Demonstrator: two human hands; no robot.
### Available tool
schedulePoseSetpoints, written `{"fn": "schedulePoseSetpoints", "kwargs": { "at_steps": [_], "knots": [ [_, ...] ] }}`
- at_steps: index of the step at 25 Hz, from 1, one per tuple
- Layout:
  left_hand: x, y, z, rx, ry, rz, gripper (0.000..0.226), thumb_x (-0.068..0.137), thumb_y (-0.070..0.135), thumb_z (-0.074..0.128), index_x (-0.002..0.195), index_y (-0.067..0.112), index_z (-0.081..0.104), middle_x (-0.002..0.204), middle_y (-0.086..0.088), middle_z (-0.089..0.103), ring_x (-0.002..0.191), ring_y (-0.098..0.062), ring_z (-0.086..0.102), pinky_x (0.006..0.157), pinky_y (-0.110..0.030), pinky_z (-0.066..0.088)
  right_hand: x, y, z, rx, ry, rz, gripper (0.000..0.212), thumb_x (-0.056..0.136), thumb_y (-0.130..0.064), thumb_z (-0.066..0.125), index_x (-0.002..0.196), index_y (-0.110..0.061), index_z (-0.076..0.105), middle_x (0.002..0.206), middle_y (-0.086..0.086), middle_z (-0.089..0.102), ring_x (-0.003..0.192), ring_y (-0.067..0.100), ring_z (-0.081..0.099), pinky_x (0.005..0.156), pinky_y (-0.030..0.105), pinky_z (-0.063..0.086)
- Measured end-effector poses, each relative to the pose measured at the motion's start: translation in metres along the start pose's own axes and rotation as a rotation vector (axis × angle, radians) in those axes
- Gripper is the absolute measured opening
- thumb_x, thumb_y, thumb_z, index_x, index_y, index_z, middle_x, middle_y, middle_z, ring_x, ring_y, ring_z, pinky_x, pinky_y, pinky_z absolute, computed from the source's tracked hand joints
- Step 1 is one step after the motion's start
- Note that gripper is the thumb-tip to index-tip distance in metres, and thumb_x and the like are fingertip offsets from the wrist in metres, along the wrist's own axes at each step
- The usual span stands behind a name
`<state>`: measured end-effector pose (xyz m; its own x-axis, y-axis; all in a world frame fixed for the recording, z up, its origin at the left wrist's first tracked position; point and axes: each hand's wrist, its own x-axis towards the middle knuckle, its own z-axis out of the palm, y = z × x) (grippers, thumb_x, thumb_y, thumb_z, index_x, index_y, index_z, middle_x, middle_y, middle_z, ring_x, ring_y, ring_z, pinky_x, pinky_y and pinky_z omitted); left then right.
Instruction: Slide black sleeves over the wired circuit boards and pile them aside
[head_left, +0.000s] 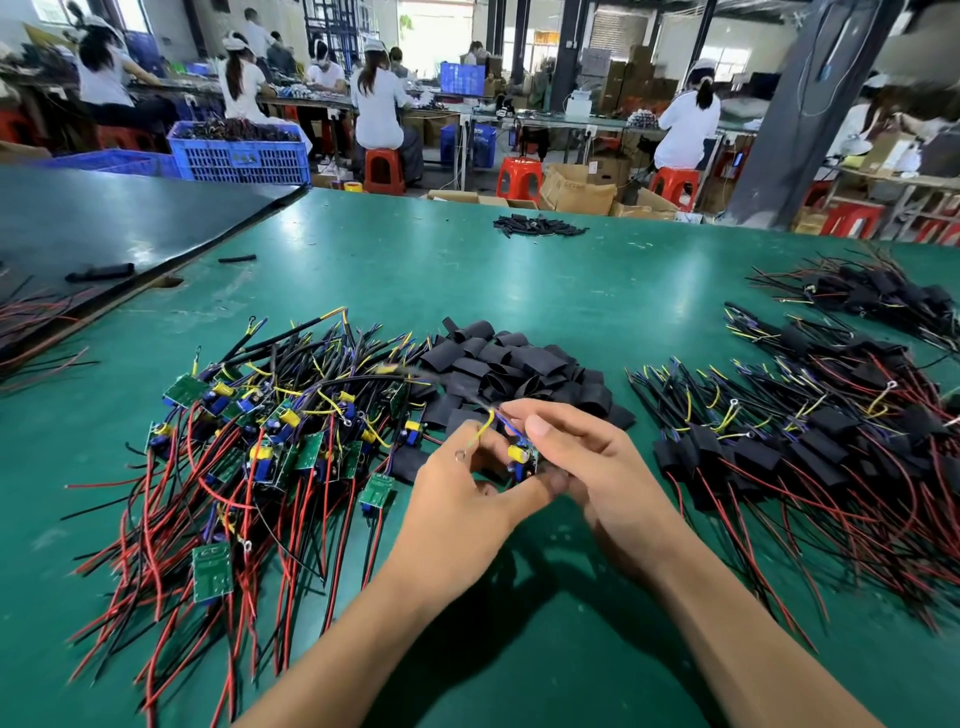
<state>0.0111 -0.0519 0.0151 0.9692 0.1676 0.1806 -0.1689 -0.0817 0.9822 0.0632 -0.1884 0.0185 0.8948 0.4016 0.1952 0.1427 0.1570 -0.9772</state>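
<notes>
At far left a dark panel (104, 218) lies over the corner of the green worktop (467, 270), its raised edge running diagonally toward the far side, with red leads spilling from under it. Bare green surface opens behind the piles up to the far edge, broken only by a small heap of black tubes (537, 226) near that edge. There is more bare surface close in, beneath the forearms. Left of centre, the bare boards (270, 431) sprawl in a tangle, their red and black leads fanning toward the near edge. Just behind the hands sits the pile of sleeves (514, 364), flat black tubes touching the tangle on its left. The left hand (462, 483) and right hand (587, 452) meet above the worktop. Both are closed on one board (522, 457), the left gripping it with the thumb beneath, the right pinching at its wires. It is small and green, with a yellow capacitor, a blue part, and yellow and blue leads rising from it. To the right lie the sleeved boards (779, 452), with more (883, 296) behind them.
</notes>
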Motion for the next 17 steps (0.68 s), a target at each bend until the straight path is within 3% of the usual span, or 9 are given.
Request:
{"fn": "schedulePoseSetpoints", "kwargs": {
  "at_steps": [2, 5, 8, 12, 15, 17],
  "knots": [
    [0.002, 0.002, -0.001, -0.061, 0.055, 0.030, 0.035, 0.073, 0.016, 0.087, 0.075, 0.017, 0.052, 0.054, 0.010, 0.050, 0.042, -0.011, 0.036, 0.042, -0.018, 0.031, -0.001, -0.001, 0.001, -0.037, -0.016, -0.017, 0.030, 0.083, -0.040, 0.069, 0.111, -0.028, 0.075, 0.114, 0.003, 0.073, 0.105, 0.021, 0.064, 0.096, 0.045, 0.051],
    [0.007, 0.001, -0.008, -0.146, 0.106, 0.031, 0.034, 0.078, 0.007, 0.082, 0.085, 0.009, 0.049, 0.056, 0.003, 0.053, 0.038, -0.013, 0.042, 0.038, -0.020, 0.035, -0.005, 0.000, 0.005, -0.059, -0.129, 0.083, 0.027, 0.081, -0.041, 0.070, 0.107, -0.035, 0.074, 0.104, -0.006, 0.073, 0.089, 0.010, 0.063, 0.077, 0.030, 0.054],
    [0.010, 0.000, -0.015, -0.137, 0.112, 0.003, 0.033, 0.078, 0.010, 0.082, 0.091, 0.013, 0.053, 0.061, 0.003, 0.055, 0.043, -0.019, 0.048, 0.040, -0.027, 0.042, -0.010, 0.004, 0.013, 0.034, -0.327, 0.190, 0.020, 0.086, -0.031, 0.072, 0.106, -0.027, 0.071, 0.099, -0.001, 0.069, 0.092, 0.016, 0.063, 0.078, 0.027, 0.053],
    [0.011, 0.000, -0.018, -0.022, 0.049, 0.039, 0.025, 0.079, 0.019, 0.083, 0.082, 0.015, 0.058, 0.061, 0.000, 0.057, 0.047, -0.018, 0.049, 0.045, -0.030, 0.045, -0.010, 0.004, 0.010, -0.083, -0.409, 0.211, 0.031, 0.087, -0.011, 0.073, 0.116, -0.014, 0.062, 0.094, 0.000, 0.070, 0.087, 0.017, 0.067, 0.077, 0.024, 0.052],
    [0.010, 0.003, -0.016, 0.029, 0.051, 0.040, 0.026, 0.072, 0.025, 0.083, 0.085, 0.019, 0.061, 0.067, 0.004, 0.060, 0.054, -0.015, 0.051, 0.055, -0.032, 0.049, -0.010, 0.004, 0.006, -0.123, -0.428, 0.226, 0.020, 0.091, -0.011, 0.067, 0.105, -0.026, 0.068, 0.088, 0.000, 0.071, 0.075, 0.022, 0.067, 0.070, 0.027, 0.053],
    [0.009, 0.007, -0.017, 0.008, 0.018, 0.027, 0.028, 0.076, 0.018, 0.085, 0.096, 0.023, 0.066, 0.073, 0.008, 0.063, 0.055, -0.012, 0.055, 0.052, -0.027, 0.049, -0.009, 0.005, 0.003, -0.095, -0.414, 0.250, 0.016, 0.094, -0.017, 0.063, 0.095, -0.031, 0.069, 0.088, 0.003, 0.074, 0.063, 0.017, 0.062, 0.060, 0.023, 0.050]
  ]
}}
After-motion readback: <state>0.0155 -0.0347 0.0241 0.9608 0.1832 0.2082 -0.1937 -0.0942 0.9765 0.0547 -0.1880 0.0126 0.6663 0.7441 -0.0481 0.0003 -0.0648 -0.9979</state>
